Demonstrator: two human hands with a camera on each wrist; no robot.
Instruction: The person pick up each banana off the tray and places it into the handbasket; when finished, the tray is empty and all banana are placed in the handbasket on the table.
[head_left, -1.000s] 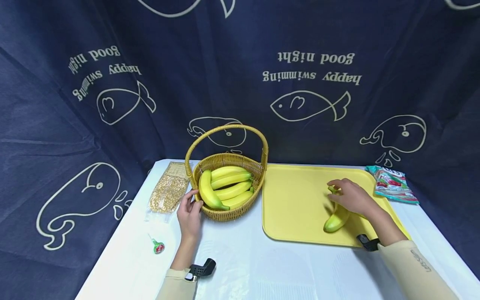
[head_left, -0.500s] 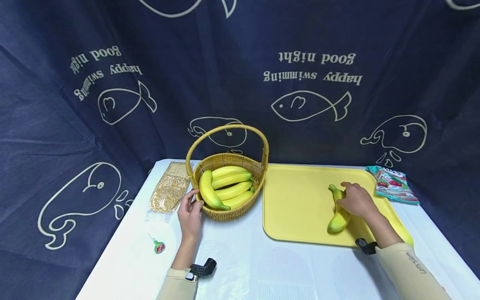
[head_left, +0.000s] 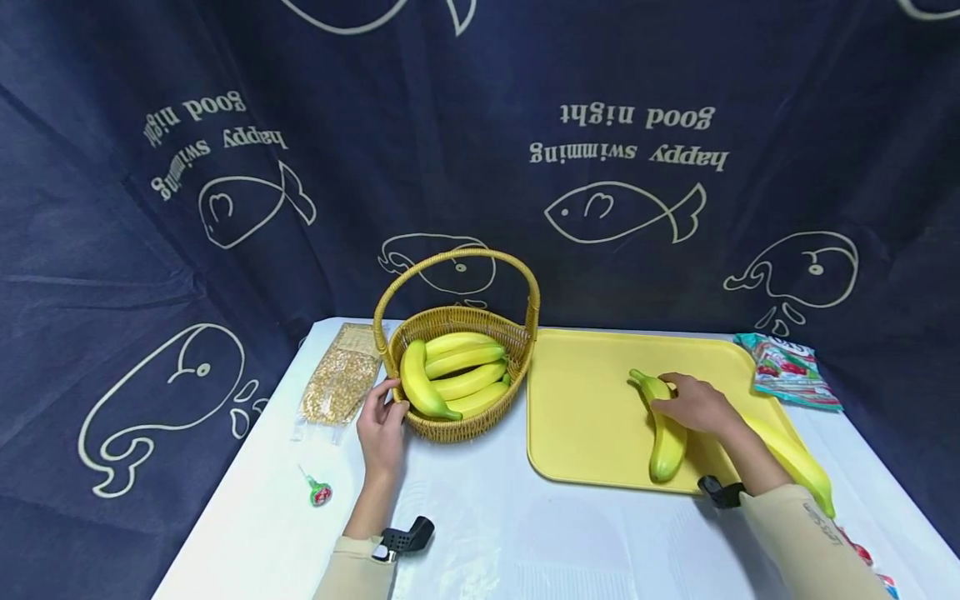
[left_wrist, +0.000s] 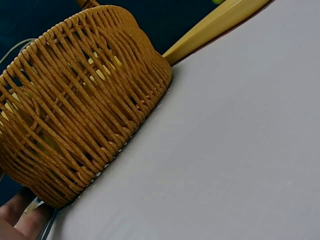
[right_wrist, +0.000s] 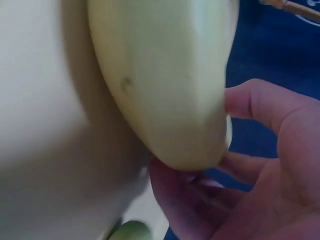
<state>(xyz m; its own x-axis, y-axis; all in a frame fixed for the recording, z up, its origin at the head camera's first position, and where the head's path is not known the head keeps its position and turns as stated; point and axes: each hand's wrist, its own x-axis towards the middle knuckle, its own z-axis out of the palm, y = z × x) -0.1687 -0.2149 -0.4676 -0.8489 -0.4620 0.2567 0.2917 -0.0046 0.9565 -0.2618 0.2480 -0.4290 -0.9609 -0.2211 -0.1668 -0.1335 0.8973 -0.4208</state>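
Observation:
My right hand (head_left: 701, 406) grips a yellow banana (head_left: 666, 446) with a greenish tip, above the front right of the yellow tray (head_left: 585, 392). In the right wrist view, thumb and fingers close around the rounded end of that banana (right_wrist: 165, 90). Another banana (head_left: 802, 467) lies at the tray's right edge, partly behind my forearm. My left hand (head_left: 381, 433) holds the left side of a wicker basket (head_left: 450, 430), thumb and fingertips at its rim. Several bananas (head_left: 467, 382) lie inside, one leaning across the left. In the left wrist view, fingers (left_wrist: 32, 220) touch the basket's side.
A clear bag of yellow grains (head_left: 340, 387) lies left of the basket, with a green-and-red lollipop (head_left: 320, 493) nearer the front. A teal snack packet (head_left: 791, 367) sits beyond the tray's right corner. The basket's tall handle (head_left: 459, 254) arches upward. Dark fabric hangs behind the table.
My right hand has closed on the banana and shifted left with it, turning its stem leftward. More of the other banana shows beside my forearm. The left hand stays at the basket.

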